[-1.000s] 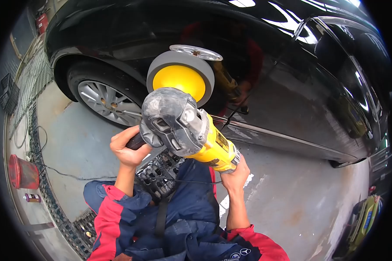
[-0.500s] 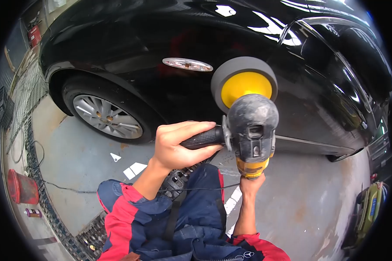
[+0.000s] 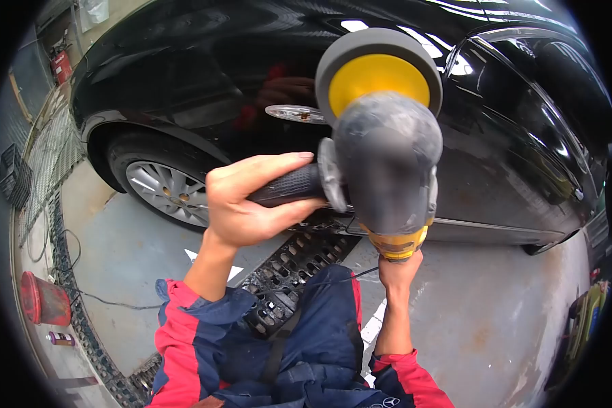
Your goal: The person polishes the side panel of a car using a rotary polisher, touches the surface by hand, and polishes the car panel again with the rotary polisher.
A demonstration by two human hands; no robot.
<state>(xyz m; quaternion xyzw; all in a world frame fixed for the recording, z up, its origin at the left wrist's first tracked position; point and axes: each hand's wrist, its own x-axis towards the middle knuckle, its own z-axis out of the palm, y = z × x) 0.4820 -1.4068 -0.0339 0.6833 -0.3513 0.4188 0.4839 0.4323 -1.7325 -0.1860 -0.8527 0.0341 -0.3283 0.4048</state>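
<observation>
Since the earlier frame, half a second ago, the polisher [image 3: 391,163] has been shifted upward along the side of the black car [image 3: 204,75], and its grey pad [image 3: 377,42] is now held higher than the oval side light [image 3: 294,113]. By the pad's edge and the tool's head, the right end of that light is hidden; whether the paint is touched by the pad cannot be told. At the polisher's side, the black handle [image 3: 285,187] is gripped by the left hand [image 3: 238,207], with fingers laid along the top and the thumb beneath. The yellow rear end is held by the right hand [image 3: 400,272], its fingers partly covered by the tool. Lower left of the tool, part of the silver-spoked wheel [image 3: 166,190] is blocked from view by the left hand. Between the arms, a slotted floor grate [image 3: 285,279] is seen below, crossed by a dark cord [image 3: 126,304]. Farther left, a red bucket [image 3: 45,299] is seen near a small can [image 3: 61,338], and a black crate [image 3: 13,173] is seen farther up.
</observation>
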